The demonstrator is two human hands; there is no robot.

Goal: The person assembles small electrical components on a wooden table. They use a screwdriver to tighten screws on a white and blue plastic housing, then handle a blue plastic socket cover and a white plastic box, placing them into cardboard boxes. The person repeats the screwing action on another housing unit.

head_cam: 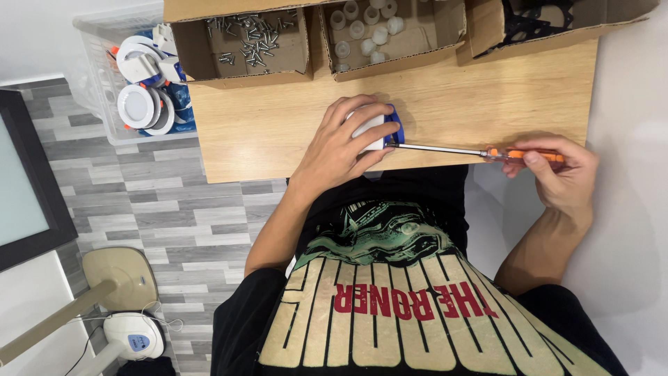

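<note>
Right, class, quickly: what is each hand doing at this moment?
Left hand: closed over a small white and blue plastic part on the wooden table.
Right hand: gripping an orange-handled screwdriver.

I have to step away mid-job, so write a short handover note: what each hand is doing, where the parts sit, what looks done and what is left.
Left hand: clamped over a small white and blue part near the front edge of the wooden table.
Right hand: grips the orange-handled screwdriver, its shaft lying level and its tip at the part's right side.
Supplies: cardboard box of screws and box of white caps at the table's far edge; a clear bin of round white fittings stands at the left.
Done: part positioned, driver engaged.
Left: whether the screw is seated cannot be seen; check it before releasing.
</note>
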